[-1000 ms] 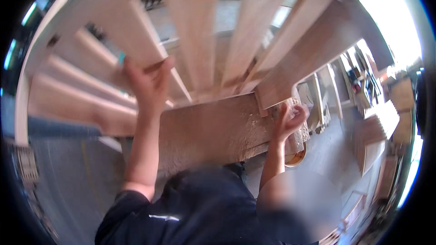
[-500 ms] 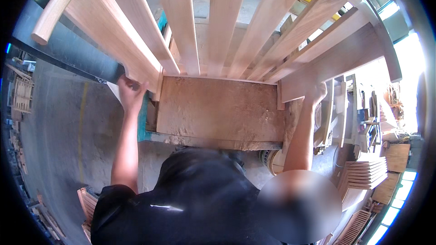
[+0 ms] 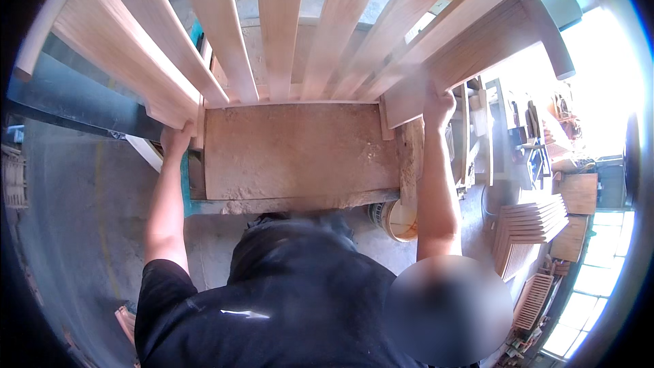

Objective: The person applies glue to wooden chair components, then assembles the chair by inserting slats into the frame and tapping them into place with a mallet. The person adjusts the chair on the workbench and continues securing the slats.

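A large pale slatted wooden frame (image 3: 281,34) stands over the workbench in front of me, its wide boards fanning out toward the top of the picture. My left hand (image 3: 176,139) is closed round the lower end of its left outer board, with the fingers partly hidden behind the wood. On the opposite side, my right hand (image 3: 440,105) grips the edge of the right outer board near its lower end; some of its fingers are hidden by the board. Below the slats, the frame's lower rail (image 3: 293,102) lies along the dusty brown top of the workbench (image 3: 300,153).
A dark beam (image 3: 82,99) runs out to the left of the bench. A bucket (image 3: 398,221) stands under the bench's right front corner. Stacked slatted wooden parts (image 3: 528,221) and boards (image 3: 575,194) are farther right. Upright wooden pieces (image 3: 477,129) lean beyond my right hand.
The bench and frame have shifted left and slightly up in the picture as the view moved. My left thumb no longer lies spread on the board's face. Both hands remain at the frame's sides.
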Motion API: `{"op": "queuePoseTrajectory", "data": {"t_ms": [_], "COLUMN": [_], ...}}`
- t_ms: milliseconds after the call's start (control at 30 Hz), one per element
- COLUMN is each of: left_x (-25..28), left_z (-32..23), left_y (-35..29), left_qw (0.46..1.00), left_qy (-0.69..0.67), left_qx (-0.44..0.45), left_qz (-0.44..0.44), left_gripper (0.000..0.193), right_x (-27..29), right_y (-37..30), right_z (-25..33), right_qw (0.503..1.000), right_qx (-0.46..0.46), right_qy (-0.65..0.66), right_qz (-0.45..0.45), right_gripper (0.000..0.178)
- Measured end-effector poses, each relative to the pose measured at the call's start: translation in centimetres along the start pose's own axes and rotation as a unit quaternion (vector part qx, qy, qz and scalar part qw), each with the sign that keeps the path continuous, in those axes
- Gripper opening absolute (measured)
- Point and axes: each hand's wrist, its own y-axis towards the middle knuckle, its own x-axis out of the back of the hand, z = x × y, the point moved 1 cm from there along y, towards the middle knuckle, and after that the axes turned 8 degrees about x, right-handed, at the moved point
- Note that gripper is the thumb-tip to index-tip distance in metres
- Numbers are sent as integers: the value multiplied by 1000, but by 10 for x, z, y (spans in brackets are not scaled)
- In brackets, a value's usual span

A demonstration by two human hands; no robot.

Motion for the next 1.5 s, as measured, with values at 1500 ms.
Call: {"op": "queuePoseTrajectory", "data": {"t_ms": [1500], "left_x": [4], "left_z": [-11], "left_y": [-14], "left_qw": [975], "left_qy": [-60], "left_qx": [-88], "left_qz": [-193], "left_gripper": [34], "right_x": [-7], "right_y": [34], "right_z": [-90], "right_qw": [990], "right_qx": [33], "right_qy": [124], "right_qz": [63], "right_gripper": [31]}}
